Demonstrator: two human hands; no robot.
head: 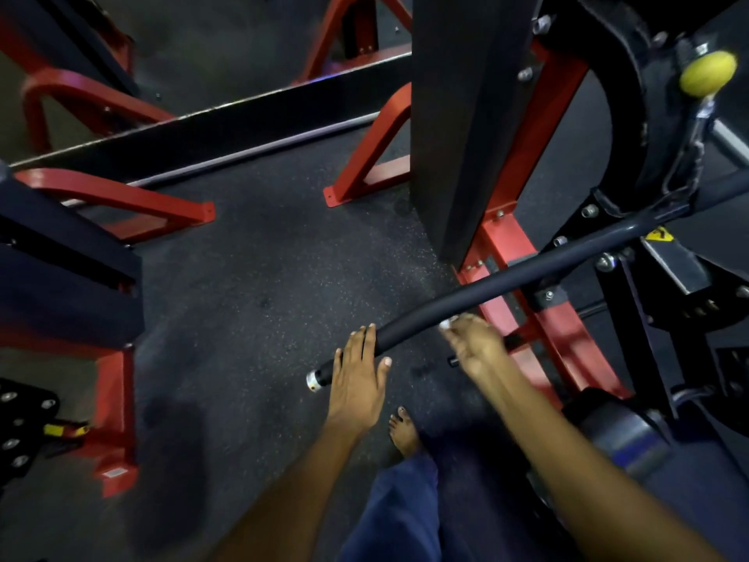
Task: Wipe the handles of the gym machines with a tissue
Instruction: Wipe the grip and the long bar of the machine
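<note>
**Hands steadying and wiping a machine handle**

Nearest me, my left hand [356, 369] lies flat-fingered over the black handle [425, 316] near its capped end, bracing it. Just beyond, my right hand [474, 348] pinches the white tissue [447, 323] against the grip for wiping. Red frame [523, 253] stands behind.

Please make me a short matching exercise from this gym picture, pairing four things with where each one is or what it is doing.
Things:
1. left hand
2. right hand
3. tissue
4. yellow knob

Places or states:
A. top right, on the black machine
B. a small white wad at the fingertips, against the handle
C. laid over the handle near its silver end cap
D. holding the tissue, farther up the handle

Pairs: 1-C, 2-D, 3-B, 4-A
</note>
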